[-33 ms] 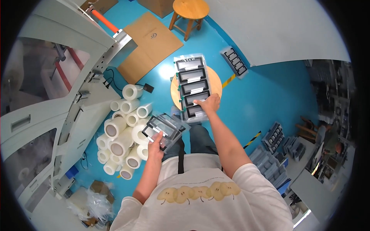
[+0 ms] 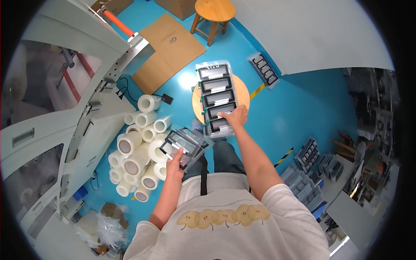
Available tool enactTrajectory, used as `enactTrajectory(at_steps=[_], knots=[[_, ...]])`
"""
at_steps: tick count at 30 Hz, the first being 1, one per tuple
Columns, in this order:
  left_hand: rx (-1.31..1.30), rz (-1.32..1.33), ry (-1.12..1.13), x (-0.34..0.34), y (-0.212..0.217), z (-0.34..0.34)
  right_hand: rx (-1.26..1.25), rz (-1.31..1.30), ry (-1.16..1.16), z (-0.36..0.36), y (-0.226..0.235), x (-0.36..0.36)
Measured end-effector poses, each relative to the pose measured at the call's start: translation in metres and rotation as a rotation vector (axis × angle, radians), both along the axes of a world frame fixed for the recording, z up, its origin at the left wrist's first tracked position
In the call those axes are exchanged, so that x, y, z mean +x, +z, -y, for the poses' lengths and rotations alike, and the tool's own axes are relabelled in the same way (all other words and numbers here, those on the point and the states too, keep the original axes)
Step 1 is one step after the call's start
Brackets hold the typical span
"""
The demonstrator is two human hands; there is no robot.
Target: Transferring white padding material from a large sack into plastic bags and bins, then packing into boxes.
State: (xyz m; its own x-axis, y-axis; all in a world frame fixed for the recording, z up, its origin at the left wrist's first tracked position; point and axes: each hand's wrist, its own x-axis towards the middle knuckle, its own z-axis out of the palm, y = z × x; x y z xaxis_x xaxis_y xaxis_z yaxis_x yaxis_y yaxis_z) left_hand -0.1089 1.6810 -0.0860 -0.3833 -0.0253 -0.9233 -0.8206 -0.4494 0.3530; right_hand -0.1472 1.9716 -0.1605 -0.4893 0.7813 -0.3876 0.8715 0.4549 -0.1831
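Note:
My left hand (image 2: 175, 164) is closed round a small fanned stack of black-framed clear panels (image 2: 185, 145), with white strips along their lower edges, held above my lap. In front of me, a long clear plastic tray (image 2: 200, 96) lies on a round wooden stool top (image 2: 243, 92). A column of similar black-framed panels (image 2: 219, 98) sits in it, with small green tabs along its left edge. My right hand (image 2: 236, 116) is at the tray's right side near its closest end. Its thumb reaches over one panel's edge and the fingers bend at the side, partly hidden.
Many white film rolls (image 2: 137, 164) are piled on the blue floor at left, beside a grey machine (image 2: 93, 130). Flat cardboard (image 2: 169, 47) and a wooden stool (image 2: 214, 11) lie beyond. Another filled tray (image 2: 263, 70) is at far right; stacked trays (image 2: 301, 186) stand at near right.

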Motion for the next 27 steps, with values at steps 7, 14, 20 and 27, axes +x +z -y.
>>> enactTrajectory(at_steps=[7,14,20,27], knots=[[0.103,-0.07,0.041,-0.011,-0.006,0.006,-0.188,-0.076,0.407,-0.041,-0.005,0.011],[0.103,-0.142,0.127,-0.021,0.004,-0.038,-0.702,-0.259,0.288,-0.074,0.011,0.044],[0.167,-0.19,-0.045,-0.02,0.023,-0.103,-1.574,-0.024,0.096,-0.088,0.062,0.01],[0.113,-0.402,-0.147,-0.036,0.024,-0.243,-1.96,-0.008,0.052,-0.18,0.053,-0.015]])
